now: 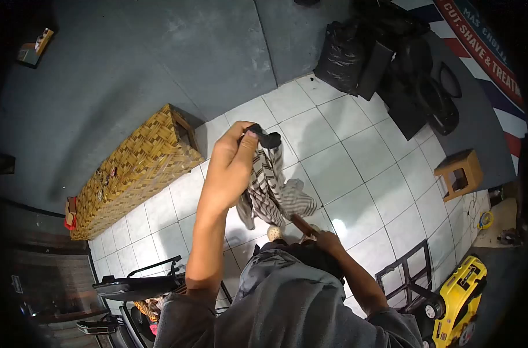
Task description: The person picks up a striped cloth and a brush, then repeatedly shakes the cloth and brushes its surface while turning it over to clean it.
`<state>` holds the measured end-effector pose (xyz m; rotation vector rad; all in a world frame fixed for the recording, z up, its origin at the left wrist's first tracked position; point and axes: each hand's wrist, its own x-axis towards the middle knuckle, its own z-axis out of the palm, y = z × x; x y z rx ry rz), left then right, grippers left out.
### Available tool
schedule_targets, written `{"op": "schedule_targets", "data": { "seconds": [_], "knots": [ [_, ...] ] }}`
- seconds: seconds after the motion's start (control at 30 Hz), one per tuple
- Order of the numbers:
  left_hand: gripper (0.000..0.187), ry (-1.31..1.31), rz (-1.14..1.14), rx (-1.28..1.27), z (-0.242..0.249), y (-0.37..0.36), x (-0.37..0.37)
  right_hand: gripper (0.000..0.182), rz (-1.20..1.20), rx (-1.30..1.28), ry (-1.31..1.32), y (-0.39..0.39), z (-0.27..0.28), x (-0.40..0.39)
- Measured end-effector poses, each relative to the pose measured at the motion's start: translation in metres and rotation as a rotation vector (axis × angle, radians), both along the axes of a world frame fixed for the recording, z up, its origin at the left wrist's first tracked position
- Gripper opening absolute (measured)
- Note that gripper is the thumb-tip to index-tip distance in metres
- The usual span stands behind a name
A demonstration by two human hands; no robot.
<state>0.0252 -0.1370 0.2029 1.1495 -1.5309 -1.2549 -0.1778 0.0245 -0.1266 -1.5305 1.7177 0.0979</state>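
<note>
My left hand (228,171) is raised in front of me, thumb and fingers pinched on the black collar end of a striped cape (266,184). The black-and-white cloth hangs down in folds over the tiled floor. Lower and to the right, my right hand (330,242) is wrapped round a brown wooden handle (303,225), whose far end reaches the cape's lower edge. What the handle belongs to does not show.
A woven-pattern bench (136,168) runs along the wall at left. Black bags (340,58) stand at the back right, near a wooden stool (460,174). A yellow toy car (462,298) lies at lower right, a black chair (139,285) at lower left.
</note>
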Motion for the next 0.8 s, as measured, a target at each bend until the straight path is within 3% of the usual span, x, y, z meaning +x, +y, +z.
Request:
{"op": "schedule_targets", "data": {
  "seconds": [0.03,0.1,0.17,0.2,0.27,0.33,0.4,0.5,0.53,0.57,0.63,0.7,0.8],
  "knots": [
    [0.013,-0.004,0.003,-0.002,0.002,0.001,0.003,0.036,0.011,0.070,0.038,0.013,-0.020,-0.016],
    [0.014,0.317,0.026,0.084,0.007,0.005,0.005,0.035,0.020,0.139,0.081,0.024,-0.037,-0.028],
    [0.020,0.270,0.042,0.075,0.004,0.007,0.009,0.036,-0.057,0.109,0.021,0.026,-0.025,-0.032],
    [0.022,0.348,-0.045,0.168,0.000,0.007,0.009,0.038,-0.085,-0.096,-0.044,0.023,-0.015,-0.030],
    [0.027,0.451,-0.194,0.332,-0.006,0.008,0.008,0.038,-0.488,-0.378,-0.288,-0.001,0.016,-0.008],
    [0.027,0.375,-0.213,0.233,-0.007,0.012,0.000,0.036,-0.709,-0.417,-0.733,-0.031,0.103,0.017],
    [0.028,0.301,-0.188,0.147,-0.007,0.017,-0.011,0.030,-0.739,-0.559,-1.170,-0.044,0.168,0.037],
    [0.028,0.132,-0.134,-0.074,0.003,0.024,-0.020,0.030,-0.535,-0.638,-1.112,-0.051,0.180,0.053],
    [0.027,0.113,-0.117,-0.144,0.007,0.026,-0.021,0.029,-0.378,-0.804,-0.883,-0.054,0.180,0.057],
    [0.026,0.095,-0.098,-0.217,0.010,0.028,-0.021,0.029,-0.372,-0.804,-0.887,-0.054,0.167,0.057],
    [0.025,0.119,-0.078,-0.238,0.012,0.029,-0.012,0.026,-0.199,-0.579,-0.386,-0.048,0.108,0.052],
    [0.023,0.336,-0.019,-0.290,0.007,0.029,0.000,0.033,-0.014,-0.387,-0.229,-0.024,0.039,0.023],
    [0.028,0.380,0.113,-0.261,0.001,0.035,0.004,0.035,0.069,-0.101,-0.022,0.022,-0.051,-0.021]
  ]
}}
